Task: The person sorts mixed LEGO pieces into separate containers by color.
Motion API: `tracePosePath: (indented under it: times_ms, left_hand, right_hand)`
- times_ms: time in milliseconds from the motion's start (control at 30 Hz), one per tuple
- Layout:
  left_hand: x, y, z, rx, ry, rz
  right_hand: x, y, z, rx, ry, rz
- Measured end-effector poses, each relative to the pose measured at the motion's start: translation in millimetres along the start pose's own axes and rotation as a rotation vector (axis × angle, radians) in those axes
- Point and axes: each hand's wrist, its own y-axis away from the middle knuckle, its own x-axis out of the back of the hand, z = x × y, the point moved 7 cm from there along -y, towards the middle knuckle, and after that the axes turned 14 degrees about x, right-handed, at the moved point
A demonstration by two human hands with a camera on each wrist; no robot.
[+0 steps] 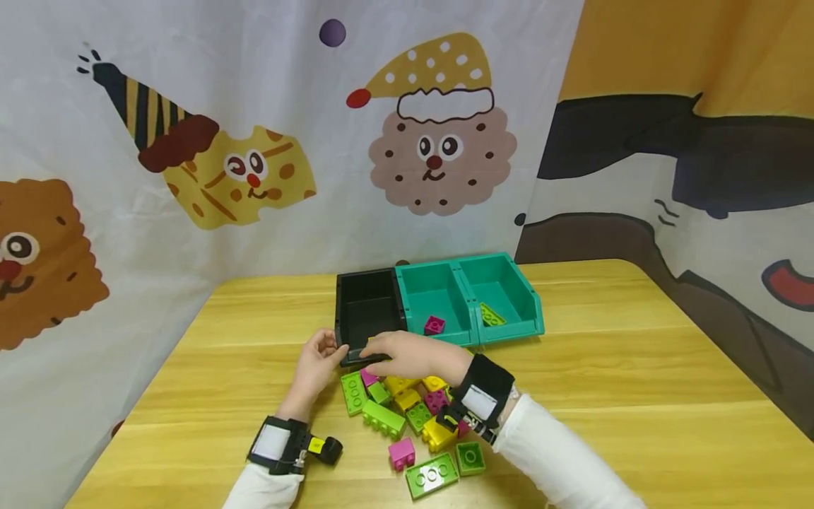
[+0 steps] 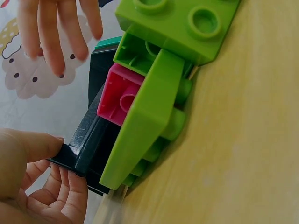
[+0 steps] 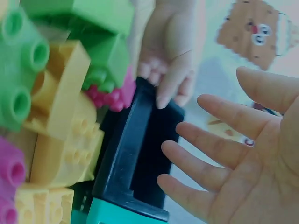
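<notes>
Pinching the black bin (image 1: pixel 365 286), center of frame, by its front left corner between thumb and curled fingers of the left hand (image 1: pixel 318 364). Holding nothing in the right hand (image 1: pixel 407 353), fingers loosely spread over the bin's front edge; cannot tell if touching. Could twist or tip the bin if pulled by that one corner, lacking any firm hold opposite. Could jam the front lip into loose bricks (image 1: pixel 384 420) heaped just below center on the worktop (image 1: pixel 591 396), with a pink brick (image 1: pixel 367 377) right by the lip, easily shoved or trapped. Could drag the teal bins (image 1: pixel 509 330), set alongside right of center, and shift the magenta brick (image 1: pixel 434 325) and lime triangular piece (image 1: pixel 492 317) inside. Could also scatter bricks by snagging the right wrist camera (image 1: pixel 450 417), hanging low over the pile.
</notes>
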Motion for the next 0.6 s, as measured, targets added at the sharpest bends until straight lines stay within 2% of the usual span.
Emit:
tracePosePath:
  times_ms: [300,600]
  left_hand:
    - [1.4,0.4,-2.3,0.015,-0.006,0.021]
    - [0.3,-0.6,-1.3,0.016,0.003,0.008]
  right_hand:
    - [0.8,38,-12,0.042,-0.051,0.109]
    - [-2.8,71,-1,0.038,-0.082,0.177]
